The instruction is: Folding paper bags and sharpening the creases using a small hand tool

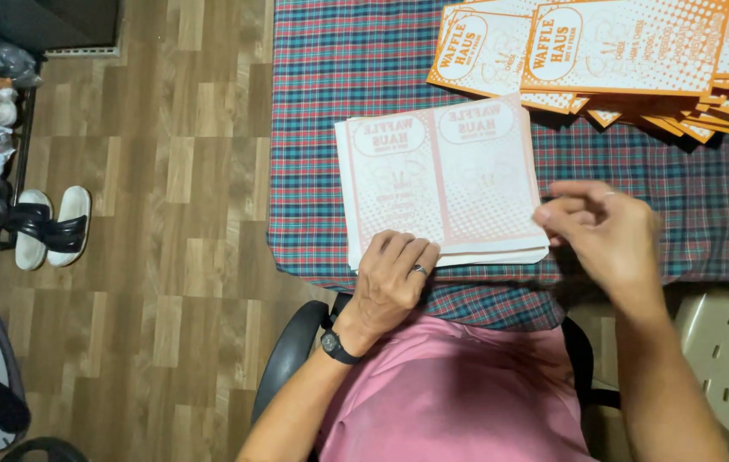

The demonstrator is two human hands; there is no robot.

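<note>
Left hand (394, 278) flat on paper stack (441, 184)

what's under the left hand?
The left hand rests flat on the near edge of a stack of pale printed paper sheets, lying on the plaid tablecloth. The print beneath the palm is hidden.
</note>
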